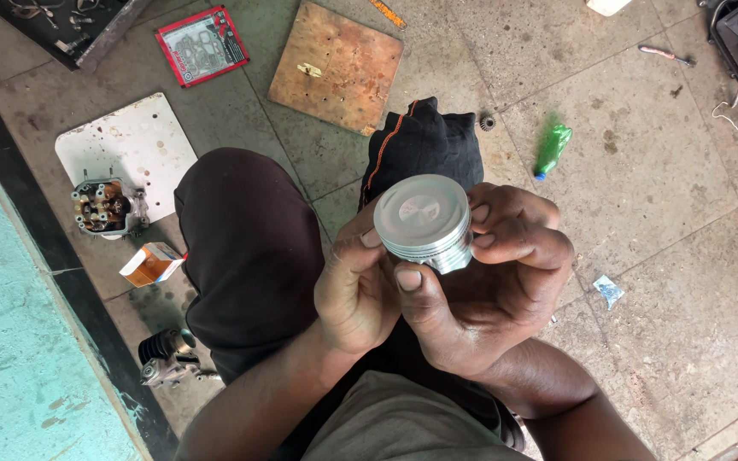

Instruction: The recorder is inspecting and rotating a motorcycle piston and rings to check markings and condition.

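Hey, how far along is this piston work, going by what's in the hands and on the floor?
Done: the cylinder head lies apart on the white board, and a finned cylinder sits on the floor. In hand: both the left hand and right hand hold the bare silver piston, crown up. Left: the piston is joined to nothing yet.

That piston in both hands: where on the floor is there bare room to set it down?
Bare tiles lie right of the piston, between the green bottle and the paper scrap, and beyond toward the lower right. The left is crowded: white board, engine part, small carton.
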